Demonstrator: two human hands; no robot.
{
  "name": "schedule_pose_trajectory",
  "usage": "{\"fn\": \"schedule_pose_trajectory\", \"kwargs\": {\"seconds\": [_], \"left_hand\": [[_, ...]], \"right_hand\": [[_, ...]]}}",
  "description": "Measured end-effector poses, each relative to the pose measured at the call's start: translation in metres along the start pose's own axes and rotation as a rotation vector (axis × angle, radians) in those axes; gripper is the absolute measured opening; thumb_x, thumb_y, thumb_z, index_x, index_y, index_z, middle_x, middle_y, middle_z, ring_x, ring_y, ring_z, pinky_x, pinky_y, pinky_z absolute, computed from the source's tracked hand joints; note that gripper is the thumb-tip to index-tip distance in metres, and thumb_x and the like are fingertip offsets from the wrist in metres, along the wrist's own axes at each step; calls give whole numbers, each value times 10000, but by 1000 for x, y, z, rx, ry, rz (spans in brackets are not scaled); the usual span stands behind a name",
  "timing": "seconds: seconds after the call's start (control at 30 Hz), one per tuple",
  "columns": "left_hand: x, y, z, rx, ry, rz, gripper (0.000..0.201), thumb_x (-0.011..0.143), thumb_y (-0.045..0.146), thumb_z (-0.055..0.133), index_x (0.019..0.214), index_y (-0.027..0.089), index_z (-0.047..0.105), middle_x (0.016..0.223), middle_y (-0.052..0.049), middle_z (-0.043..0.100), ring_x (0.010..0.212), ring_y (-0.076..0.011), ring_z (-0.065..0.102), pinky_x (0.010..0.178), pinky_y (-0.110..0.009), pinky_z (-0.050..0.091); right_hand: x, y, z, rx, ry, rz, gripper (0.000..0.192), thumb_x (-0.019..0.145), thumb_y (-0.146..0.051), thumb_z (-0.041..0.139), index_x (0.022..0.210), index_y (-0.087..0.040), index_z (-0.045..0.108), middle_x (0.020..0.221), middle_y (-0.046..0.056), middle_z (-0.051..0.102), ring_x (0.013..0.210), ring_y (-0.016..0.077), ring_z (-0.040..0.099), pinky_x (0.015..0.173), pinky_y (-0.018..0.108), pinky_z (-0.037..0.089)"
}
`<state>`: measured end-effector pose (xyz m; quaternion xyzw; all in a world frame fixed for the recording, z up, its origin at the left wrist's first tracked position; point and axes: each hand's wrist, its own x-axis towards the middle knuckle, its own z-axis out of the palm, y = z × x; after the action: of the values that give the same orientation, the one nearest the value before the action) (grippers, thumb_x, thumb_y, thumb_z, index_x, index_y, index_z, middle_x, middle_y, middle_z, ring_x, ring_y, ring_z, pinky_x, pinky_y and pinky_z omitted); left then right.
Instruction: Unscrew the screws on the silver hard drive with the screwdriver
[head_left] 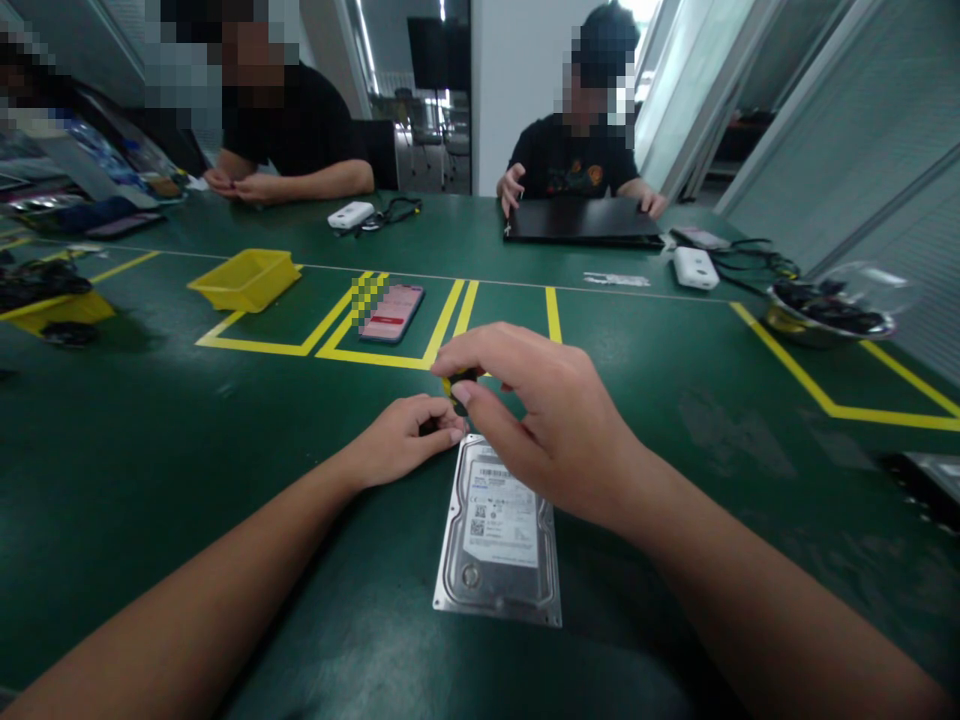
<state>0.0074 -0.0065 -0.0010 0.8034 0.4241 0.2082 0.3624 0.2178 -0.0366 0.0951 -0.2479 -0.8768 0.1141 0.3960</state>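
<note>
**Hard drive [499,590], lower centre: slip risk**

Your right hand [555,430] pinches a yellow-black handle [458,380] near the drive's top edge; left hand [405,440] by its corner — grip unclear. Uneven pressure could skid it — fingers beware.

Hard drive [499,590], phone [394,312], tray [259,292] on green table [360,610]
</note>
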Motion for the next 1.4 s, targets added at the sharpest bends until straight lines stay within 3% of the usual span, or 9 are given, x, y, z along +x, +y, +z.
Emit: {"fn": "schedule_pose_trajectory", "kwargs": {"seconds": [0.23,0.5,1.1,1.4], "left_hand": [[0,5,1,23,50,-17,253,890,378,564,943,153,667,955,-61,691,1017,-252,627,897,-370,508],[-3,11,0,79,81,-61,342,869,472,507,822,151,618,910,-82,670,943,-270,622,880,-414,511],[-4,12,1,125,109,-46,313,898,453,495,836,163,596,812,-53,624,910,-251,595,823,-364,496],[-5,12,2,151,118,-64,317,901,453,488,824,164,593,808,-55,624,900,-247,598,806,-358,500]], "right_hand": [[0,-1,2,32,1,-12,242,923,-102,465,1099,-111,631,1125,96,694,1062,182,617,952,337,475],[-2,-2,5,52,-10,-48,235,924,-91,456,1097,-145,606,1116,73,683,1068,172,599,958,332,466],[0,-3,5,62,-22,-59,244,892,-57,485,1092,-114,614,1111,89,684,1055,180,600,950,349,476],[-1,-4,4,47,-37,-42,246,907,-77,468,1092,-185,588,1128,68,687,1071,174,604,950,350,486]]}}
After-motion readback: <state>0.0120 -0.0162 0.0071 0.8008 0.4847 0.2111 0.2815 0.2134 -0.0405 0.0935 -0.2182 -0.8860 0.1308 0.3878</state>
